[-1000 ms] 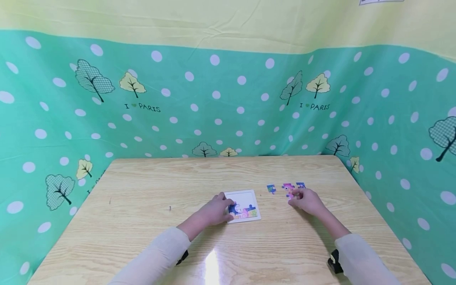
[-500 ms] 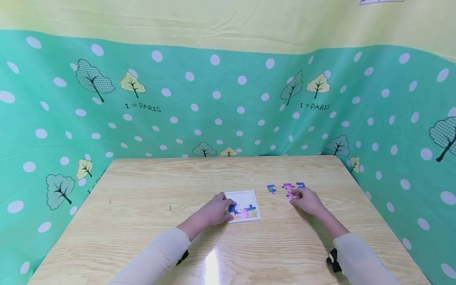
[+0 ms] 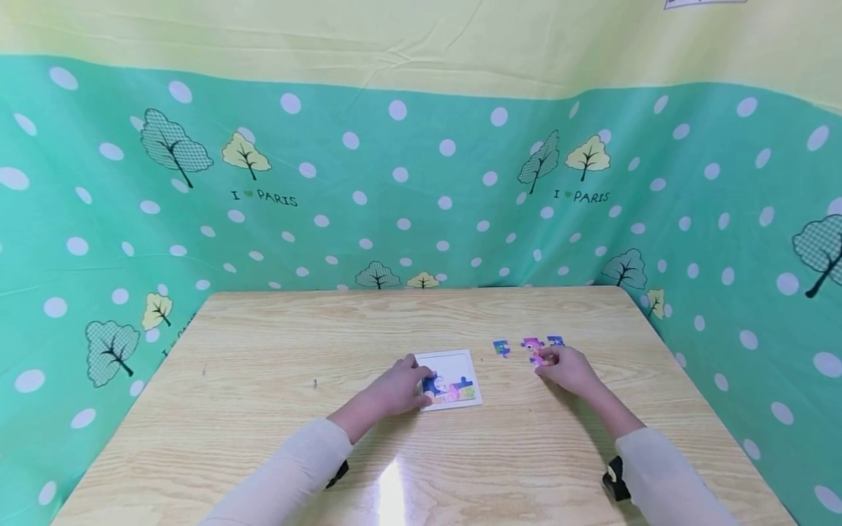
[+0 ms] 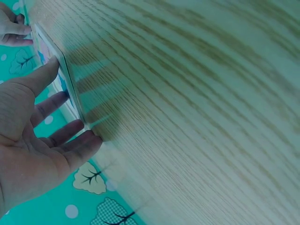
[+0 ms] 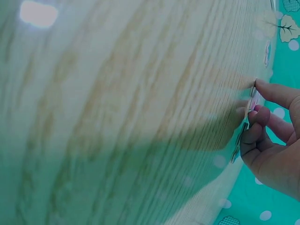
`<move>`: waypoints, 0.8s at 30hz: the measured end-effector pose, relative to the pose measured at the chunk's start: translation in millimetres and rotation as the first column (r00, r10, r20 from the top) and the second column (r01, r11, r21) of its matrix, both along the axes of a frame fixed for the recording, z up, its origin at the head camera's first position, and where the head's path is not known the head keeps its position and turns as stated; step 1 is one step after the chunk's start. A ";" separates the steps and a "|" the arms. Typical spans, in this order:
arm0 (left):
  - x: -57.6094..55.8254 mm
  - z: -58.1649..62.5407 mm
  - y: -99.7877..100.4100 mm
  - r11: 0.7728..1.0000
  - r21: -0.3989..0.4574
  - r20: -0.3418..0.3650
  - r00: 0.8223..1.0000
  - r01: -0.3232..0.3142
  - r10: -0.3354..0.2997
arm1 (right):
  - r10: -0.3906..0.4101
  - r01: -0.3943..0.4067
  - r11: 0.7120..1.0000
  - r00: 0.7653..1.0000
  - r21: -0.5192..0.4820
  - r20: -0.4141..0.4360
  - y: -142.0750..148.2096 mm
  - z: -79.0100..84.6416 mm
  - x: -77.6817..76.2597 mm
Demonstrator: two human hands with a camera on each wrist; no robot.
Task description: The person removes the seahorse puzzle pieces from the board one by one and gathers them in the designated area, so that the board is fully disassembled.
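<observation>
My left hand (image 3: 397, 387) rests at the left edge of a white puzzle tray (image 3: 450, 362), thumb and fingertips touching its rim and the pieces beside it. In the left wrist view the fingers of that hand (image 4: 44, 122) are spread and loosely bent. Joined blue, pink and green pieces (image 3: 454, 394) fill the tray's near part; its far part shows bare white. To the right, my right hand (image 3: 571, 371) pinches a pink puzzle piece (image 3: 537, 361) at table level. Just beyond it lies another pink piece with an eye printed on it (image 3: 531, 345); fingers partly hide the pinched piece.
A blue-green puzzle piece (image 3: 501, 348) lies between the tray and the right hand. A dark blue piece (image 3: 555, 340) lies just behind the right fingers. The wooden table (image 3: 263, 438) ends at a dotted green cloth (image 3: 421, 197) behind and at the sides.
My right hand's fingertips have shifted very slightly right and away at the pink piece. The left hand and tray stay in place.
</observation>
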State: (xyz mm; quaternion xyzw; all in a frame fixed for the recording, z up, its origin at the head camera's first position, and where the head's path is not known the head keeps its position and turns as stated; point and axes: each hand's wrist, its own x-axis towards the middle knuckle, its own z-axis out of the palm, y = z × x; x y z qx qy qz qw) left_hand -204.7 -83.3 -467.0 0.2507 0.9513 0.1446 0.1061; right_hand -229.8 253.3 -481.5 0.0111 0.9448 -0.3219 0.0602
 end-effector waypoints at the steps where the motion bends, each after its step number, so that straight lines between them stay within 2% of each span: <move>1: 0.1 0.4 0.0 1.000 0.000 -0.002 1.000 0.000 0.000 | 0.000 0.000 1.000 1.000 -0.002 -0.002 -0.1 0.3 0.0; 13: -0.6 -1.3 0.1 1.000 -0.007 -0.008 1.000 0.000 0.000 | -0.007 0.007 1.000 1.000 0.007 0.013 1.0 0.4 -0.1; 18: -1.1 -1.8 0.7 1.000 -0.013 -0.004 1.000 -0.004 0.004 | -0.012 0.013 1.000 1.000 -0.024 0.025 1.4 2.7 1.3; 24: -0.5 -0.8 1.2 1.000 -0.009 -0.003 1.000 -0.007 0.007 | 0.003 -0.003 0.999 1.000 -0.042 -0.006 -4.7 8.8 3.3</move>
